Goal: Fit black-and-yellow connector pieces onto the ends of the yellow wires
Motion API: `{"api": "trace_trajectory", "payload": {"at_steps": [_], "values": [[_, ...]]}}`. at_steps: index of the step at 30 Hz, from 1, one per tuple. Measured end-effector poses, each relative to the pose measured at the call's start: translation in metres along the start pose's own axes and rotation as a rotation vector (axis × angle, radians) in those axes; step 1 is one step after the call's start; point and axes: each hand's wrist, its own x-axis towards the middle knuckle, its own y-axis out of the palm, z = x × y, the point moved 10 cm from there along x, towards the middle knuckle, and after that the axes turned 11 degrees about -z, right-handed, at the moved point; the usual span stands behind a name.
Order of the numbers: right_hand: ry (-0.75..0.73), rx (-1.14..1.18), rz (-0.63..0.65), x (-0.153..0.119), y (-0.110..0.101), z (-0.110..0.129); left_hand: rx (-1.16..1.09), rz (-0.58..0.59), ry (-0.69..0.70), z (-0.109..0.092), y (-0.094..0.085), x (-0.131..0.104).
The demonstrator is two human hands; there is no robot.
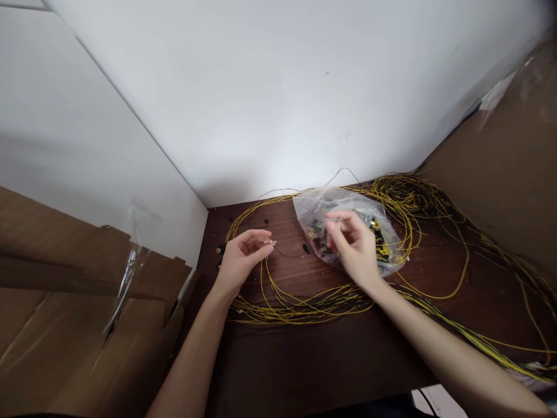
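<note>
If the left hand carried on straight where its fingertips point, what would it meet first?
Probably the clear plastic bag, which lies to the right of the left hand; depth is unclear, so the hand might pass above it instead.

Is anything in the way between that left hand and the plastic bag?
Nothing large. Between the left hand and the bag, only a thin dark wire shows, plus a small black piece on the table by the bag's left edge.
</note>
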Motion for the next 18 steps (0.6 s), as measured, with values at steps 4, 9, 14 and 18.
{"api": "trace_trajectory", "payload": {"at_steps": [4,9,14,18], "values": [[-0.248,-0.290,0.202,-0.019,0.024,0.014,0.011,-0.006,0.017,-0.002,0.002,-0.001],[-0.231,-0.314,0.428,-0.038,0.049,0.004,-0.009,0.013,0.014,-0.002,0.006,-0.004],[-0.178,-0.316,0.512,-0.049,0.061,-0.005,-0.036,0.072,0.030,-0.005,0.017,-0.009],[-0.126,-0.276,0.544,-0.056,0.067,-0.009,-0.058,0.085,0.023,-0.007,0.024,-0.014]]}}
